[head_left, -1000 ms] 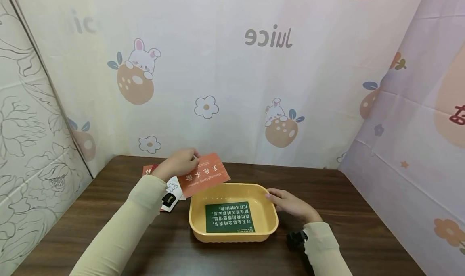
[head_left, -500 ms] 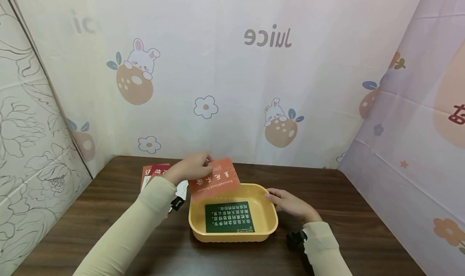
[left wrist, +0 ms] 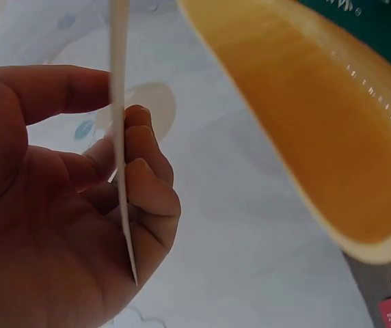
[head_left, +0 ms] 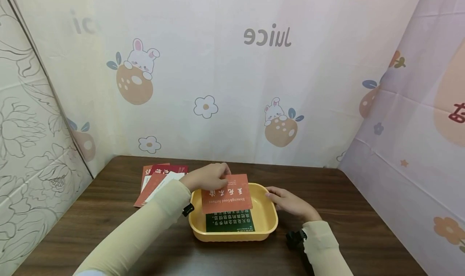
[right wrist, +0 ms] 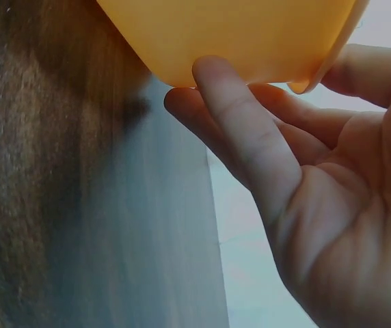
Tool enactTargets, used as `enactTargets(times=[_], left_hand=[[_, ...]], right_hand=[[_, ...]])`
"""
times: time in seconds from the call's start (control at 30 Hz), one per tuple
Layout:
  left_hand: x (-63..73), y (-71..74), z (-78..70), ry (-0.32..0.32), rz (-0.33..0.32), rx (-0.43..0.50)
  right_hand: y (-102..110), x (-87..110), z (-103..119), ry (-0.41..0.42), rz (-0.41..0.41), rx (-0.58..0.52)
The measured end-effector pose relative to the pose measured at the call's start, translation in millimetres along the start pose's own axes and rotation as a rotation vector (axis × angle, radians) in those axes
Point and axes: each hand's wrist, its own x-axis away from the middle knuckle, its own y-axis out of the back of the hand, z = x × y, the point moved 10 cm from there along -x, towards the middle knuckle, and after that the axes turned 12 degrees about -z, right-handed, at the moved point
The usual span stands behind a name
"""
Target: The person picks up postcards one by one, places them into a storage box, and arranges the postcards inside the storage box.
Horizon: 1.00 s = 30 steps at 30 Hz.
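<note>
My left hand (head_left: 210, 176) pinches an orange-red card (head_left: 232, 201) by its upper left part, thumb on one face and fingers on the other. The card hangs tilted over the yellow plastic basin (head_left: 267, 219); edge-on in the left wrist view, it looks thin and pale. Inside the basin lies a dark green card (head_left: 230, 226) with white writing, its upper part hidden behind the orange-red one. At the basin's right end, my right hand (head_left: 292, 205) holds the rim, with the thumb at the lip and fingertips (right wrist: 216, 72) against the outer wall.
Left of the basin, several red, orange and white cards (head_left: 156, 183) lie overlapped on the dark wood table (head_left: 348, 211), partly behind my left forearm. A patterned curtain (head_left: 232, 106) closes off the back and sides.
My left hand has carried the orange-red card right and down from beside the pile to over the basin, uncovering more of the pile. My right hand stays at the rim.
</note>
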Motion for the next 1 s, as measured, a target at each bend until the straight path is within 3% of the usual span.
enactTargets(times=[0.17,0.37,0.8,1.0], left_hand=[[-0.6,-20.4,-5.0,-0.039,0.065,-0.082],[0.7,-39.0,-7.4,-0.018,0.122,-0.065],[0.4,-54.3,-3.5,0.019,0.152,-0.065],[-0.9,-57.0,2.0,0.073,0.163,-0.151]], right_hand=[[0.6,2.1,2.3,0.023,0.002,0.020],[0.2,4.1,5.2,0.033,0.019,0.011],[-1.3,2.6,1.7,0.011,0.024,0.011],[-2.4,2.0,2.2,0.020,0.031,0.004]])
